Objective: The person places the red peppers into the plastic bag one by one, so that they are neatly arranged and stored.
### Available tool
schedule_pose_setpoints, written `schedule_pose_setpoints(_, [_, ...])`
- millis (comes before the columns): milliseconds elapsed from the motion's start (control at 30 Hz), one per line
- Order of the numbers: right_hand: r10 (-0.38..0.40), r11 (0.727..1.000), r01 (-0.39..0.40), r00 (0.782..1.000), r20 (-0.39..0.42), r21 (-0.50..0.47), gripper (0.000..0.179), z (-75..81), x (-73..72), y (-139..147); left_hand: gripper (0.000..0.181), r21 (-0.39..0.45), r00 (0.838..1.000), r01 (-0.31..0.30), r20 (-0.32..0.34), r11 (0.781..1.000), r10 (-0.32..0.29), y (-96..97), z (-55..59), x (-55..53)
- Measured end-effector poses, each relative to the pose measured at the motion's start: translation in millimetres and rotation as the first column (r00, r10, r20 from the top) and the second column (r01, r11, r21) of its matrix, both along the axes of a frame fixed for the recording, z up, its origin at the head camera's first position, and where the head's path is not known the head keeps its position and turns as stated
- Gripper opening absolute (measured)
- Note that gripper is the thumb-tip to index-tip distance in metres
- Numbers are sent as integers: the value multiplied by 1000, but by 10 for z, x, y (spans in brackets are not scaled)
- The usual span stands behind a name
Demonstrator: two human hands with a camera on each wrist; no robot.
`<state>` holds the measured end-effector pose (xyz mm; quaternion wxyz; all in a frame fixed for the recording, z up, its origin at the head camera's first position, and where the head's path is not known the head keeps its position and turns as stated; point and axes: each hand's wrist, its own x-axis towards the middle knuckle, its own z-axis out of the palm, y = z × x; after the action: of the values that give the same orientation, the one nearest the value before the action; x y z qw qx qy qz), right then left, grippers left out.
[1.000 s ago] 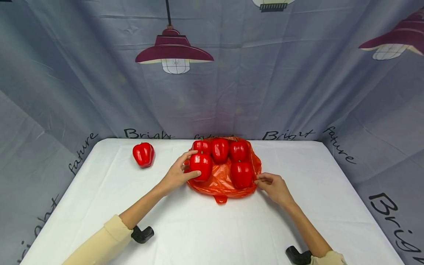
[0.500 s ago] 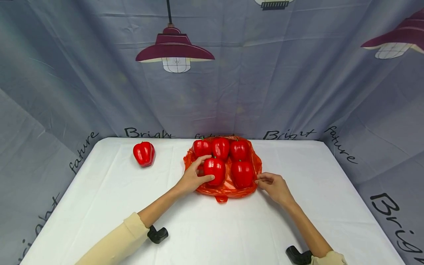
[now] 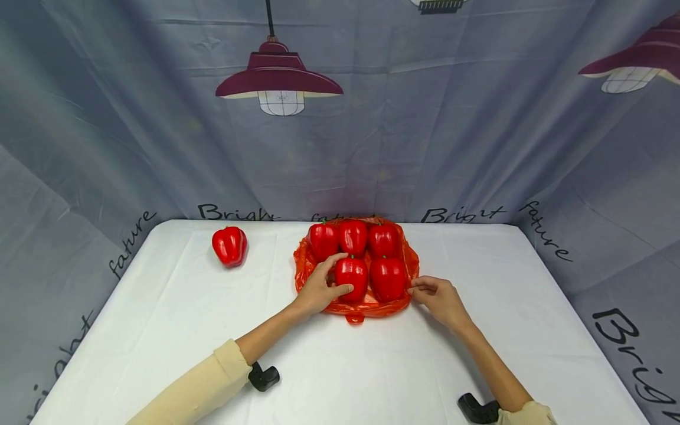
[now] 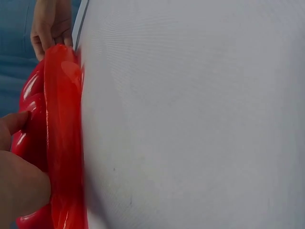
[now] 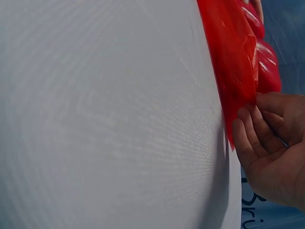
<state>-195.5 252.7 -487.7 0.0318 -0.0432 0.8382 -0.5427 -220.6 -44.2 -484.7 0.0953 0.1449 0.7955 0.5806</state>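
A red plastic bag (image 3: 390,309) lies spread with its mouth up and rim folded out, with several red bell peppers inside. In its front row, my left hand (image 3: 320,289) holds a bell pepper (image 3: 352,280) between thumb and fingers. Another bell pepper (image 3: 388,280) sits right beside it. Three more stand in the back row, among them the middle bell pepper (image 3: 353,237). At the bag's right side my right hand (image 3: 438,301) pinches the rim; the right wrist view shows its fingertips on the red plastic (image 5: 233,62).
A lone red bell pepper (image 3: 230,247) rests on the white tabletop (image 3: 340,372), left of the bag. Behind the table hangs a grey-blue curtain (image 3: 372,147) printed with lamps and lettering. Each wrist wears a black camera mount, such as the left mount (image 3: 264,376).
My left hand has carried its bell pepper rightward and slightly toward me, from the bag's left side to beside the front right pepper. My right hand has stayed at the rim.
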Motion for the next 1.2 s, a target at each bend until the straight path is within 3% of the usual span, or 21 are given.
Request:
schedule_pose_setpoints(333, [-6,1000,6,1000,0,16,19,33,10,-28,70,10,1000,-8,-2,1000,8,45,-40,-35])
schedule_pose_setpoints(600, [-9,1000,9,1000,5,29,18,42,11,-21,71,-28,1000,-14,-3,1000,14,30,10,-28])
schedule_pose_setpoints(900, [-11,1000,11,1000,2,11,18,28,13,-23,71,34,1000,3,-7,999,-3,47,-11,-34])
schedule_pose_setpoints(1200, [-7,1000,7,1000,0,8,19,11,-8,-11,72,41,1000,-5,1,999,5,74,-9,-45])
